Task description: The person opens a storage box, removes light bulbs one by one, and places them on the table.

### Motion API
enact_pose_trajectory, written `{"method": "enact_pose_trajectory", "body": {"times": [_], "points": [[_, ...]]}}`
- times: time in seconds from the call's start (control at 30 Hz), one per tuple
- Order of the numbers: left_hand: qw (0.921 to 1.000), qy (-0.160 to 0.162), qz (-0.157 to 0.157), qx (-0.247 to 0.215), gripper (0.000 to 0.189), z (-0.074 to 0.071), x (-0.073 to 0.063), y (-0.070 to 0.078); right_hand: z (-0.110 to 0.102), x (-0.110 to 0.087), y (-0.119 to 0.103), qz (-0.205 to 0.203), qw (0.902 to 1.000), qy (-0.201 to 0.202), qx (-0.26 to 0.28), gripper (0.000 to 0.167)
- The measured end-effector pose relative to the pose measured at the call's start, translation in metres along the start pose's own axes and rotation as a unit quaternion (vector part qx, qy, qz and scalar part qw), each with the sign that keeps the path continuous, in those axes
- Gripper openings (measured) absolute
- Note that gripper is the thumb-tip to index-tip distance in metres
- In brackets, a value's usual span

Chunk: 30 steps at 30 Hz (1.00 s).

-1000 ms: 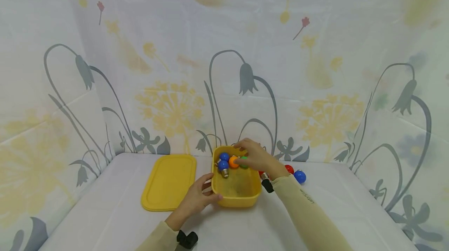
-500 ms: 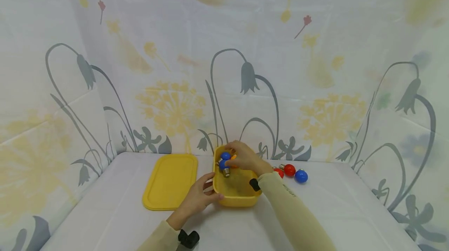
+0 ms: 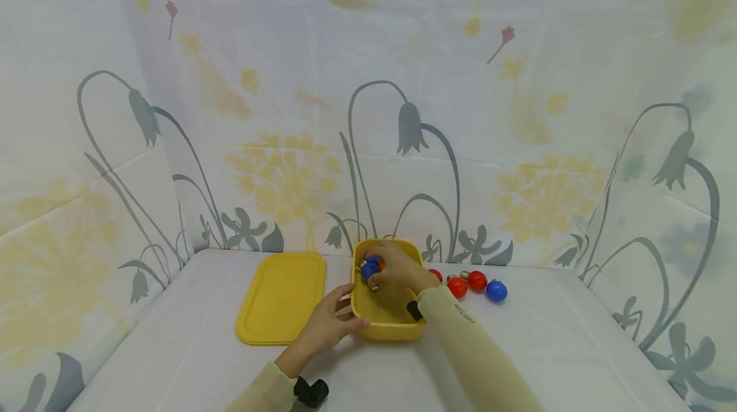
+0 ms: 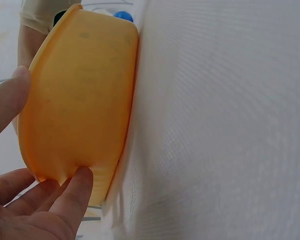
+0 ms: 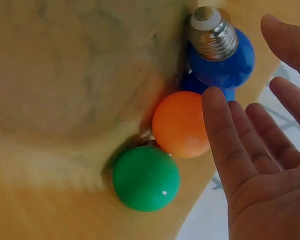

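The right hand (image 3: 397, 269) has moved left, fingers loose beside a blue bulb (image 5: 227, 67) in the yellow box (image 3: 391, 333) the left hand (image 3: 325, 325) grips; only the right wrist view shows the green bulb (image 5: 146, 179) inside.

Glossy bulbs (image 5: 180, 125) with metal bases (image 5: 216, 42) are shining near the right fingers (image 5: 225, 137), a smooth plastic box (image 4: 85, 90) against the left fingers (image 4: 76, 200).
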<state>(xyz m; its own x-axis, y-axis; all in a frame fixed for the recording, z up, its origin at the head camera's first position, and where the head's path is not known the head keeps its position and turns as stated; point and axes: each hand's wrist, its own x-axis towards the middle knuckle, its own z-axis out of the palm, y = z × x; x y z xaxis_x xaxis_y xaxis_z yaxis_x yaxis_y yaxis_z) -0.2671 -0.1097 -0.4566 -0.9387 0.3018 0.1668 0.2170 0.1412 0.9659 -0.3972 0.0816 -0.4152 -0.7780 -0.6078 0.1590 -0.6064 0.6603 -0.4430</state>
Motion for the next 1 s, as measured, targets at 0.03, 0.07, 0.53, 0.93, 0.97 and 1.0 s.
{"method": "enact_pose_trajectory", "body": {"times": [0.03,0.07,0.53,0.93,0.97,1.0], "points": [[1.0000,0.000,0.000,0.001,0.082,0.000,0.000,0.000,0.001,0.000,0.000,-0.003,1.0000,-0.001,-0.004,0.044],[1.0000,0.000,-0.001,0.002,0.081,0.000,0.000,0.001,0.001,0.001,0.000,-0.004,1.0000,-0.003,-0.006,0.043],[1.0000,0.001,0.005,0.004,0.082,0.001,0.000,0.000,0.006,0.003,-0.008,0.013,0.9981,-0.053,-0.029,0.037],[1.0000,-0.001,0.004,-0.008,0.082,0.001,0.000,0.001,0.007,0.001,-0.011,0.014,0.9964,-0.067,-0.050,0.042],[1.0000,-0.001,0.004,-0.008,0.083,0.001,0.000,0.001,0.007,0.000,-0.012,0.017,0.9964,-0.068,-0.048,0.042],[1.0000,-0.001,0.003,-0.008,0.082,0.001,0.000,0.001,0.007,0.000,-0.011,0.020,0.9963,-0.069,-0.048,0.043]]}}
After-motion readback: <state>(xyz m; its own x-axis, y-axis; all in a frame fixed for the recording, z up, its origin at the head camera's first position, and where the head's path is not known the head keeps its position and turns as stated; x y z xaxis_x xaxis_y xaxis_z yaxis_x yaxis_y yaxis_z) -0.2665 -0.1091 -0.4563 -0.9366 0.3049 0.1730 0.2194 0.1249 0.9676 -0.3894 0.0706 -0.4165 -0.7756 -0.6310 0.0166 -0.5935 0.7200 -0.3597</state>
